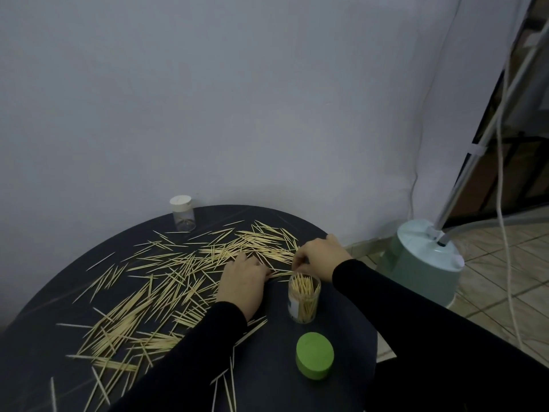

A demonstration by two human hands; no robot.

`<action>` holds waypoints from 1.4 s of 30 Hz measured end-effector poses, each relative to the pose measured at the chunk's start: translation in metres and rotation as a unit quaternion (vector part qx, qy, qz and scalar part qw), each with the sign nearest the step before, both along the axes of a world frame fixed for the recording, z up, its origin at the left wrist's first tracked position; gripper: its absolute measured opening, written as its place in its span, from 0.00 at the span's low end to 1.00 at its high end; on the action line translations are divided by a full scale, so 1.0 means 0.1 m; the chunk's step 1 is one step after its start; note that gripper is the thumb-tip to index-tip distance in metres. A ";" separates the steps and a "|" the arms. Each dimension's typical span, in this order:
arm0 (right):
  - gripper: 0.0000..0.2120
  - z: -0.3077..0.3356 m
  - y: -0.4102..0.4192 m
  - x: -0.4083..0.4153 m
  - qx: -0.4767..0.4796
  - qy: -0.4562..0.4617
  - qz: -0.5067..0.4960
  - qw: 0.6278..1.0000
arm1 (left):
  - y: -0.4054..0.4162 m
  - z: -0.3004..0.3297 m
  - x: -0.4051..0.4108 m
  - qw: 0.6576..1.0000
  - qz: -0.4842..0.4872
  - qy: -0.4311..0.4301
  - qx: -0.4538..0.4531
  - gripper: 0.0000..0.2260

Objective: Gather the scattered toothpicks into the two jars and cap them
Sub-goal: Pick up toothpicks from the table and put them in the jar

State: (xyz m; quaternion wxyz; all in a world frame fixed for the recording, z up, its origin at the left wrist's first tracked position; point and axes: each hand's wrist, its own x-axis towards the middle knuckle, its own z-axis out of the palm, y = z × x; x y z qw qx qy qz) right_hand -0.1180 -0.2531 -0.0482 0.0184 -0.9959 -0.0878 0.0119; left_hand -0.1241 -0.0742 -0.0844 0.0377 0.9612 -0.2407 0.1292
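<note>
Toothpicks (pixel 166 281) lie strewn across most of the dark round surface (pixel 350 349), thickest from 9 to 12 o'clock, with strays running down to 6 o'clock. An open jar (pixel 304 298) stands upright near 3 o'clock, already well filled with picks on end, probably placed close to both hands so that each handful travels little. Its green cap (pixel 315 364) rests apart at about 4 o'clock, off the jar so the mouth stays free for loading. The left hand (pixel 243 285) lies palm down on the picks at the jar's 9 o'clock side, fingers fairly straight, seemingly sweeping or pinning a bundle. The right hand (pixel 322 257) sits just beyond the jar at its 12 o'clock; its grip is curled over the picks beneath and appears to pinch a few, though the fingertips are partly hidden. A second jar (pixel 182 214), white-capped and nearly empty, stands at 11 o'clock near the rim, well apart from the hands; it must be uncapped before filling. Off the surface at 3 o'clock a pale green lamp base (pixel 421 263) stands on the tiled floor (pixel 490 263), with a white cord (pixel 505 221) hanging near; neither obstructs the work.
</note>
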 end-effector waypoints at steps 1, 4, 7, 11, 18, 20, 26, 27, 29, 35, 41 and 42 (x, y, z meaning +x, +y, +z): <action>0.07 0.00 0.00 -0.01 -0.004 0.001 0.001 1.000 | 0.00 0.01 -0.01 1.000 0.002 -0.004 0.006 0.14; 0.08 0.01 0.02 -0.03 -0.014 0.002 0.005 1.000 | 0.00 0.03 -0.03 1.000 0.009 -0.021 0.018 0.13; 0.12 0.02 0.03 -0.05 -0.043 -0.005 0.023 0.999 | 0.00 0.03 -0.04 0.999 0.017 -0.023 0.024 0.12; 0.16 -0.01 0.08 -0.03 -0.079 -0.007 0.047 0.996 | 0.02 0.02 -0.03 0.999 0.029 -0.019 0.013 0.10; 0.10 -0.01 0.14 0.03 -0.065 -0.017 0.047 0.997 | 0.05 0.08 0.02 0.998 0.038 -0.004 -0.058 0.08; 0.09 -0.02 0.15 0.05 -0.061 -0.008 0.053 0.997 | 0.04 0.08 0.03 0.995 0.038 0.004 -0.096 0.07; 0.06 -0.06 0.13 0.03 -0.042 0.000 0.035 0.999 | -0.05 0.19 0.01 0.935 0.045 0.100 -0.337 0.04; 0.05 -0.05 0.11 0.02 -0.017 -0.006 0.024 1.000 | -0.06 0.23 -0.01 0.919 0.037 0.113 -0.376 0.04; 0.03 -0.03 0.06 -0.02 0.057 -0.020 -0.007 0.998 | -0.07 0.30 -0.07 0.880 0.014 0.135 -0.454 0.04; 0.03 0.15 -0.11 -0.22 0.418 -0.044 -0.033 0.907 | -0.16 0.45 -0.28 0.736 -0.043 0.230 -0.636 0.05; 0.07 0.18 -0.13 -0.43 0.586 -0.001 0.004 0.811 | -0.28 0.36 -0.46 0.690 -0.061 0.296 -0.657 0.06; 0.07 0.15 -0.14 -0.43 0.582 0.010 0.006 0.813 | -0.28 0.34 -0.48 0.693 -0.063 0.301 -0.652 0.06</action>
